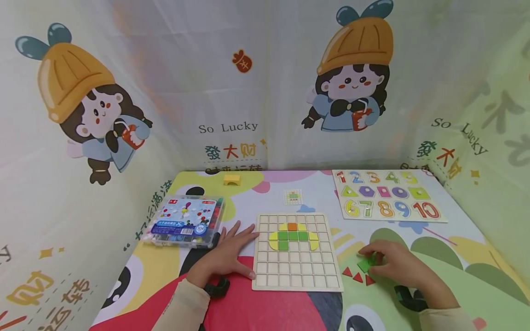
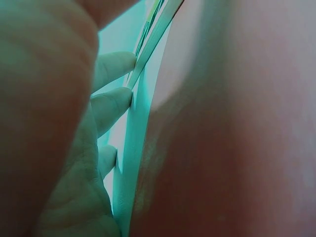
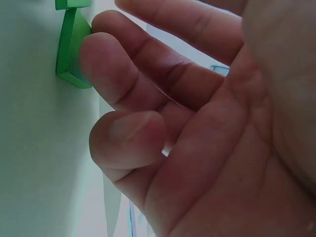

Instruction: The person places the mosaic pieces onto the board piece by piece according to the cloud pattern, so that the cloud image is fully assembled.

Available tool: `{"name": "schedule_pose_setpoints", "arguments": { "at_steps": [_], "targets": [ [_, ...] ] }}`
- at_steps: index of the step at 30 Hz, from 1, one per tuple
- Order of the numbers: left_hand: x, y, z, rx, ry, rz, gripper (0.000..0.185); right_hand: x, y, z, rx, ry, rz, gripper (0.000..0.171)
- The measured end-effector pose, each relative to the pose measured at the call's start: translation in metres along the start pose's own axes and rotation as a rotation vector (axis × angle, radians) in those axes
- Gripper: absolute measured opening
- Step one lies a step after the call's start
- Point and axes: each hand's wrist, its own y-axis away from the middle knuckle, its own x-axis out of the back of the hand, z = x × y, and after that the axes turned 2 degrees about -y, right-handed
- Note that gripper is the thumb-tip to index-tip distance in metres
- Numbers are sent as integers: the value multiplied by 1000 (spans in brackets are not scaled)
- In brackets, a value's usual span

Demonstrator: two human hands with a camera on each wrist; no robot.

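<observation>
A wooden grid board lies flat in the middle of the head view. On its upper cells sit an orange square, several green squares and yellow rounded pieces. My left hand is spread at the board's left side, thumb and fingertips right at the edge. To the board's right, my right hand reaches over loose green squares, fingers bent. In the right wrist view a fingertip meets the side of one green block, with the thumb apart from it. Red triangles lie just left of that hand.
A small pattern card lies behind the board. At the back right is a number-and-shape puzzle; at the left, a clear plastic case with a printed lid. A yellow arch block stands at the back, near the curtain.
</observation>
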Motion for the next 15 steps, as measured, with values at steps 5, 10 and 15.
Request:
{"name": "schedule_pose_setpoints", "arguments": {
  "at_steps": [5, 10, 15],
  "targets": [
    [0, 1, 0, 0, 5, -2, 110, -6, -3, -2, -1, -2, 16, 38],
    [-1, 0, -1, 1, 4, 2, 110, -11, -7, -7, -45, 5, 6, 35],
    [-1, -1, -1, 4, 4, 3, 110, -14, -9, -7, -53, 10, 18, 33]
  ]
}}
